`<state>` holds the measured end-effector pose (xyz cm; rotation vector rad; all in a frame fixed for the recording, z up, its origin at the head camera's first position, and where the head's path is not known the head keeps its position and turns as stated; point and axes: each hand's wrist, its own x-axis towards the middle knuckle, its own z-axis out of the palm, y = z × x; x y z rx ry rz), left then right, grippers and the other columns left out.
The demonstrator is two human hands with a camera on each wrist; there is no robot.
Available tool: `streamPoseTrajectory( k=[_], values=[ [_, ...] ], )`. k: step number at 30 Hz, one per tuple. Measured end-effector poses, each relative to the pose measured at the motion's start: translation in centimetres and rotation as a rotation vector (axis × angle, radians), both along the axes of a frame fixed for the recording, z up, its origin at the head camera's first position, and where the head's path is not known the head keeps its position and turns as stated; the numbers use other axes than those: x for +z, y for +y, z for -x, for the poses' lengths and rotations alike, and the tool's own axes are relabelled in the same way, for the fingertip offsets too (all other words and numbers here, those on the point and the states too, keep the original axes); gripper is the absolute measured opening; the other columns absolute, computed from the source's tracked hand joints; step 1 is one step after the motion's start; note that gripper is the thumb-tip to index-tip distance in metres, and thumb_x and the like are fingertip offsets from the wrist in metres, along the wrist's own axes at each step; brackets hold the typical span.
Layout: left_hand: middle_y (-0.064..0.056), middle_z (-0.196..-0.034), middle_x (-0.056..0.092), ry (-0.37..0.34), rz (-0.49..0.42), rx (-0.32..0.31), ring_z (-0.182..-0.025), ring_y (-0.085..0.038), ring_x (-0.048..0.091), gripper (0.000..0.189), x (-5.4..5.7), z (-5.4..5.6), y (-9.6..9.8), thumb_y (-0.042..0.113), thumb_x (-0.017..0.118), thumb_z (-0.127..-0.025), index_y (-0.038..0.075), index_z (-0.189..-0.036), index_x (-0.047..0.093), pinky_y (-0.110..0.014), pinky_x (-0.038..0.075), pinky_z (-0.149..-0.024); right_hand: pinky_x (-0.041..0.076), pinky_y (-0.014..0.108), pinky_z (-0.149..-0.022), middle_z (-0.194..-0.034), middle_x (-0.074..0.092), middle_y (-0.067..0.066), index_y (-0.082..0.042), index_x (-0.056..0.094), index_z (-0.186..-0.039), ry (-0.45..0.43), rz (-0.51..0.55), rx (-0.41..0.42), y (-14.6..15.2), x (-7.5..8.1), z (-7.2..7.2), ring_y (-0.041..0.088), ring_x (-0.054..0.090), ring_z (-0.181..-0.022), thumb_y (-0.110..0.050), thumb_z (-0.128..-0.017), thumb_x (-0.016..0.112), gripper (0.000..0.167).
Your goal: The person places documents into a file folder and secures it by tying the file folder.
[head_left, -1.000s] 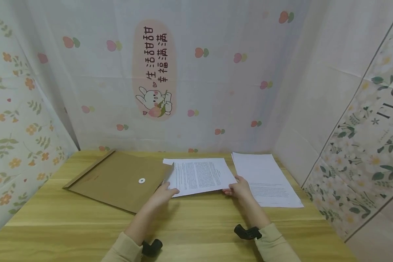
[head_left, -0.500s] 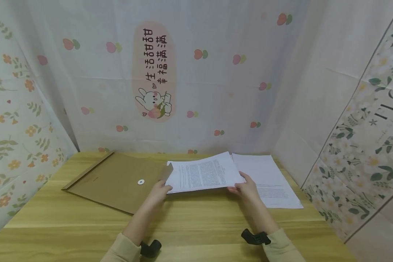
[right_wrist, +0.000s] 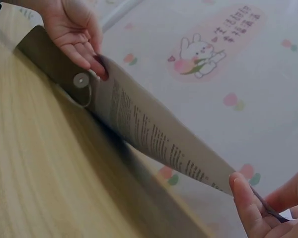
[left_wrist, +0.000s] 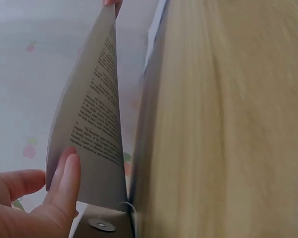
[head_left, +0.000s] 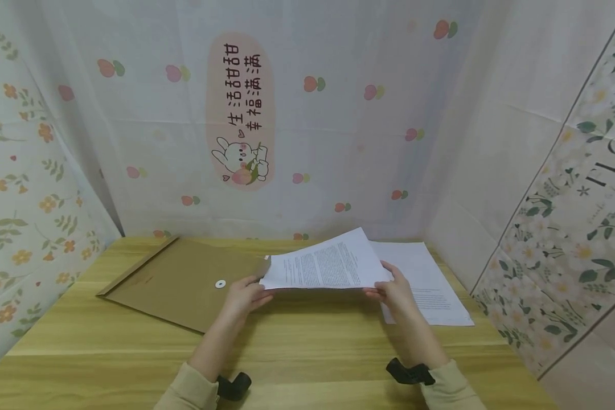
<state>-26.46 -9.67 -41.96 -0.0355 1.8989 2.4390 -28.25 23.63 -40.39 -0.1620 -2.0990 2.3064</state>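
Both hands hold printed paper sheets [head_left: 323, 265] raised off the table, the far right corner tipped up highest. My left hand [head_left: 243, 296] pinches the near left corner; in the left wrist view its thumb and fingers [left_wrist: 67, 183] lie on either side of the paper's edge. At the near right corner my right hand [head_left: 394, 287] pinches the sheets between thumb and fingers. A brown paper envelope [head_left: 184, 285] with a white button [head_left: 220, 284] lies flat on the left, its opening flap [head_left: 262, 266] standing up beside the left hand and overlapping the sheets' left end.
More white printed sheets [head_left: 435, 285] lie at the table's right, partly behind the right hand. The wooden table [head_left: 307, 353] ends at a patterned curtain [head_left: 338, 142] at the back. A string [right_wrist: 89, 94] hangs by the flap's button in the right wrist view.
The sheets have been lifted and tilted up at the back right, drawn slightly rightward. The right hand has moved right and up; the left hand has shifted slightly left. The envelope stays in place.
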Motion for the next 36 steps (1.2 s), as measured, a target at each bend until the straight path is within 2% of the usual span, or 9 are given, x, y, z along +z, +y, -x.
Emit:
streamPoseTrajectory(
  k=[8,13,17,21,27,32,36],
  values=[
    [-0.041,-0.126,0.045,-0.014,-0.047,0.039,-0.102,-0.039,0.062,0.049,1.1,-0.2,0.2,-0.01,0.044,-0.092,-0.022,-0.136,0.029,-0.035,0.054,-0.079,0.055,0.028,-0.074,-0.125,0.041,0.033,-0.003,0.013,-0.152,0.07,-0.052,0.043,0.4,1.8,-1.1,0.023,0.069,-0.077,0.014,-0.089,0.039,0.07],
    [-0.037,-0.122,0.052,-0.023,-0.074,0.047,-0.1,-0.037,0.063,0.042,1.6,-0.3,0.4,-0.01,0.047,-0.092,-0.02,-0.132,0.04,-0.038,0.053,-0.082,0.056,0.029,-0.073,-0.12,0.044,0.032,-0.003,0.018,-0.151,0.106,-0.097,0.035,0.6,3.0,-1.7,0.025,0.069,-0.077,0.014,-0.089,0.039,0.068],
    [-0.034,-0.122,0.053,-0.012,-0.098,0.023,-0.097,-0.032,0.065,0.041,2.4,-0.7,0.4,-0.01,0.048,-0.092,-0.019,-0.131,0.042,-0.042,0.049,-0.089,0.056,0.028,-0.071,-0.12,0.045,0.031,-0.002,0.017,-0.151,0.141,-0.124,0.025,0.8,4.1,-2.2,0.022,0.069,-0.074,0.013,-0.091,0.039,0.065],
    [-0.032,-0.123,0.054,0.027,-0.125,-0.015,-0.097,-0.028,0.066,0.04,3.4,-1.3,0.4,-0.01,0.047,-0.092,-0.017,-0.131,0.044,-0.045,0.045,-0.093,0.056,0.028,-0.072,-0.12,0.045,0.032,0.0,0.018,-0.149,0.192,-0.114,-0.007,0.9,5.2,-2.8,0.02,0.069,-0.072,0.012,-0.092,0.038,0.062],
    [-0.029,-0.124,0.055,0.087,-0.161,-0.053,-0.099,-0.027,0.066,0.038,4.8,-1.9,0.3,-0.008,0.045,-0.094,-0.014,-0.132,0.045,-0.043,0.049,-0.09,0.055,0.027,-0.075,-0.123,0.044,0.032,-0.002,0.015,-0.15,0.253,-0.039,-0.048,0.3,6.1,-3.8,0.018,0.068,-0.075,0.012,-0.095,0.038,0.062],
    [-0.028,-0.125,0.055,0.088,-0.222,-0.059,-0.101,-0.026,0.065,0.038,5.2,-2.1,0.1,-0.003,0.045,-0.097,-0.012,-0.134,0.043,-0.045,0.045,-0.094,0.055,0.028,-0.076,-0.123,0.045,0.03,-0.007,0.019,-0.149,0.298,0.031,-0.058,-1.0,6.1,-4.2,0.02,0.068,-0.076,0.013,-0.096,0.039,0.06],
    [-0.026,-0.124,0.055,0.104,-0.253,-0.054,-0.103,-0.026,0.064,0.036,5.3,-2.3,0.0,0.001,0.045,-0.099,-0.011,-0.133,0.042,-0.046,0.043,-0.096,0.055,0.029,-0.077,-0.124,0.046,0.029,-0.008,0.02,-0.148,0.342,0.04,-0.046,-2.2,5.5,-4.5,0.023,0.068,-0.079,0.012,-0.095,0.042,0.06]
  ],
)
